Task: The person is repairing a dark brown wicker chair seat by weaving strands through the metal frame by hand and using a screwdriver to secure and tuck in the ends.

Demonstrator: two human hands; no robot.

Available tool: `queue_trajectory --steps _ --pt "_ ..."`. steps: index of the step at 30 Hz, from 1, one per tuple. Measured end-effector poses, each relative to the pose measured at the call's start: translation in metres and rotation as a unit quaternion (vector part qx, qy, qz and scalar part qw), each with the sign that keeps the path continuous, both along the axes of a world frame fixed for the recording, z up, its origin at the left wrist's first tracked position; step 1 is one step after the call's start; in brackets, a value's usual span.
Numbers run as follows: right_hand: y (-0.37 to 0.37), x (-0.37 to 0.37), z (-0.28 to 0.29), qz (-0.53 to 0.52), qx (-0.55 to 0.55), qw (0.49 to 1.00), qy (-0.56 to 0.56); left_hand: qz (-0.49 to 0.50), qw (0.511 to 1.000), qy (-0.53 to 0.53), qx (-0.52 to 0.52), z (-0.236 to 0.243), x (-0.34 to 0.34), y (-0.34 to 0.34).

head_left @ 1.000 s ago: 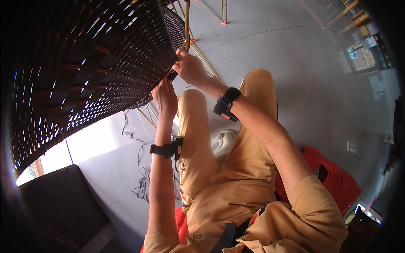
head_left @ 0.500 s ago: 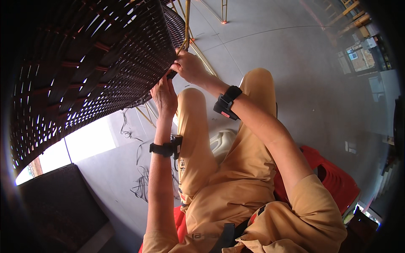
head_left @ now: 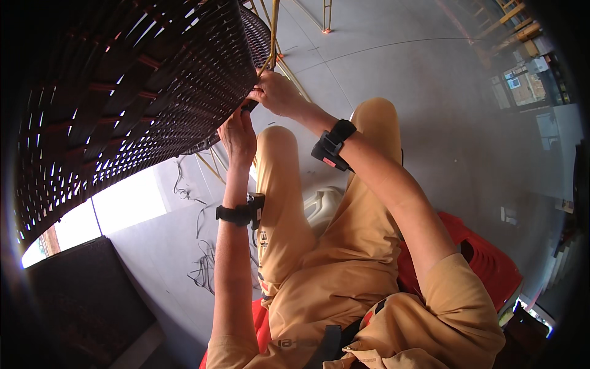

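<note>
Two hands, at dark wickerwork, scarcely moved

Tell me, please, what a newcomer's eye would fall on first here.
The dark wicker filling the upper left would probably catch the eye first. Then come the left hand and right hand, close together at its edge, and the red chair at lower right.

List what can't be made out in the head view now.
All in the head view:
Left fingers: partly hidden by the woven brown piece.
Right fingers: partly hidden by the right hand.
Dark item between them: too small to identify.
Woven brown piece: cut off by top edge.
</note>
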State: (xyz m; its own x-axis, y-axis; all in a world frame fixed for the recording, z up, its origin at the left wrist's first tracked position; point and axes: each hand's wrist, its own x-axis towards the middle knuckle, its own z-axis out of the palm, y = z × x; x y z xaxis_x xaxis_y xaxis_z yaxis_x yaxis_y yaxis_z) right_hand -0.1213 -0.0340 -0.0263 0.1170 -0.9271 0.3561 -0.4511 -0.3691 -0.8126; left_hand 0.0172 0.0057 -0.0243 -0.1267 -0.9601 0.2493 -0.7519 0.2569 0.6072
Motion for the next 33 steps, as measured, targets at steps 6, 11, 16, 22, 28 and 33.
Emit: queue_trajectory --steps 6,11,16,22,28,33 --pt "0.000 -0.001 0.005 0.027 0.053 0.998 0.013 0.005 0.994 -0.012 -0.106 0.000 -0.003 0.000" --pt "0.002 -0.001 0.010 0.019 0.060 0.997 0.050 0.012 0.994 0.049 -0.093 -0.020 0.006 -0.007" --pt "0.000 0.004 0.005 0.005 0.049 0.997 0.061 -0.006 0.999 0.032 -0.041 -0.013 0.009 -0.006" --pt "-0.016 -0.001 -0.026 -0.013 -0.044 0.991 0.124 -0.020 0.994 -0.004 -0.108 -0.015 -0.001 -0.015" --pt "-0.005 0.005 -0.029 -0.041 -0.131 0.986 0.094 -0.048 0.993 0.027 -0.101 -0.028 0.010 -0.016" --pt "0.016 0.011 0.004 -0.048 -0.031 0.991 0.124 -0.045 0.998 0.048 -0.016 -0.014 0.015 -0.014"
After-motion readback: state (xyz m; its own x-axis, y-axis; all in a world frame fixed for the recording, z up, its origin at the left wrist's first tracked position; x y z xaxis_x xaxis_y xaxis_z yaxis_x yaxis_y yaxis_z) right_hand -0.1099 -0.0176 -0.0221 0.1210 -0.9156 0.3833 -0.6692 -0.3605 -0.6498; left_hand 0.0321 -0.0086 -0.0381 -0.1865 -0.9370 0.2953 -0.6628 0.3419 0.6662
